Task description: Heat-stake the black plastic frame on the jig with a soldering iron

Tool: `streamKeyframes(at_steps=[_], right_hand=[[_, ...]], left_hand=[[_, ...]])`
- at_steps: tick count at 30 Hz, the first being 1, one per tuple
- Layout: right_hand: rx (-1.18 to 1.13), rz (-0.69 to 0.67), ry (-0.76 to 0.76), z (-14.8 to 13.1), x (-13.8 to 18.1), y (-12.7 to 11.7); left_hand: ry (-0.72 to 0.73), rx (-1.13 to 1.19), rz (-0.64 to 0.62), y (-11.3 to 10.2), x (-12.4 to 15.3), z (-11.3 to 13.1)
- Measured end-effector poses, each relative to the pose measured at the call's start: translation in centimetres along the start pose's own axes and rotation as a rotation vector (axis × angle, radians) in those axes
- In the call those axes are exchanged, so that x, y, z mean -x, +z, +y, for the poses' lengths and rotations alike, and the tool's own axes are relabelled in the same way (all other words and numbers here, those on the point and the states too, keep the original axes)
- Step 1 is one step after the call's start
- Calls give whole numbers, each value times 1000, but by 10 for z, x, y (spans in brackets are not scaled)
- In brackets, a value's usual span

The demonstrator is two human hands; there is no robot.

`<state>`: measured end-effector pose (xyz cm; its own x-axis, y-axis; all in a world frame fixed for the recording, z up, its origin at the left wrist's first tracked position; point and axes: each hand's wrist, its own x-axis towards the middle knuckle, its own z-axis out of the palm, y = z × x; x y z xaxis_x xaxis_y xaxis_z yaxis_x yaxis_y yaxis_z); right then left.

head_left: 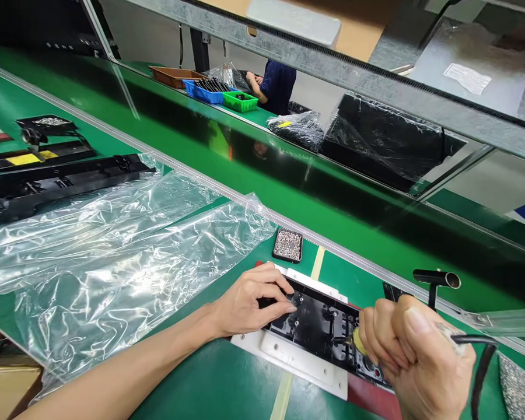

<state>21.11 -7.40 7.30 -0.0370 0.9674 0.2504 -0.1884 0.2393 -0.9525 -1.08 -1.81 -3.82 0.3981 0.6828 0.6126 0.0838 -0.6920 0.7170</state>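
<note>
Green workbench [227,385], overhead shelf [367,80], left hand [251,298] half-curled over panel [310,319], right hand [422,344] clenching tool [358,342]

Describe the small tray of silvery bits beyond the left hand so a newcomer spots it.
On the green bench, find the white fixture by the left hand. Just beyond it, between the clear plastic sheeting and a pale tape strip, sits the small black tray. Its fill of tiny silvery pieces sets it apart from both.

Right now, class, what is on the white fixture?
A long black part sits there. The left hand and right hand cover some of it; those areas cannot be seen.
</note>
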Motion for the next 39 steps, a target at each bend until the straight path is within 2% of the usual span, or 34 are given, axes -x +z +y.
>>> streamKeyframes(at_steps=[3,5,8,13,15,19,21,29,39], right_hand=[[-8,-146,33,-1,2,-9],[4,-126,43,-1,2,-12],[27,-19,13,-2,0,-12],[-28,-64,-101,-14,-1,-22],[-37,8,-135,-21,-5,-27],[-42,237,-172,-24,-21,-27],[-26,271,-196,-20,-29,-23],[-42,175,-202,-8,-31,-15],[-8,163,-195,2,-33,-12]], left_hand=[[-11,-15,-4,-1,0,2],[-10,-17,-7,-1,0,3],[-11,-15,-17,-2,-1,3],[-28,-49,-37,-3,0,4],[-31,-59,-42,-3,0,4],[-28,-56,-44,-3,0,3],[-29,-58,-47,-3,0,2],[-32,-78,-62,-4,2,1],[-58,-83,-58,-4,3,3]])
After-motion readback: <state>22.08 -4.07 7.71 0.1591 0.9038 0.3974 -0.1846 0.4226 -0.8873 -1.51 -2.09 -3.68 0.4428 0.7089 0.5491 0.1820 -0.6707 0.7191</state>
